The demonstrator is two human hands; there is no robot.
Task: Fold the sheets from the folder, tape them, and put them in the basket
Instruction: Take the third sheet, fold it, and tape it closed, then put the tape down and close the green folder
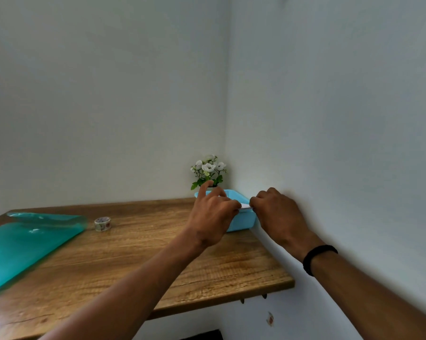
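Observation:
Both hands hover over the light blue basket (241, 220) in the far right corner of the wooden table (138, 251). Between them a small folded white sheet (245, 205) shows as a sliver. My left hand (213, 212) pinches its left end, index finger raised. My right hand (277, 212) grips its right end with curled fingers. Most of the sheet and the basket's inside are hidden by my hands. A teal translucent folder (23, 244) lies open at the table's left. A patterned tape roll (102, 223) stands beside the folder.
A small pot of white flowers (208, 173) stands behind the basket in the wall corner. The right wall runs close along the table's right edge. A black band is on my right wrist.

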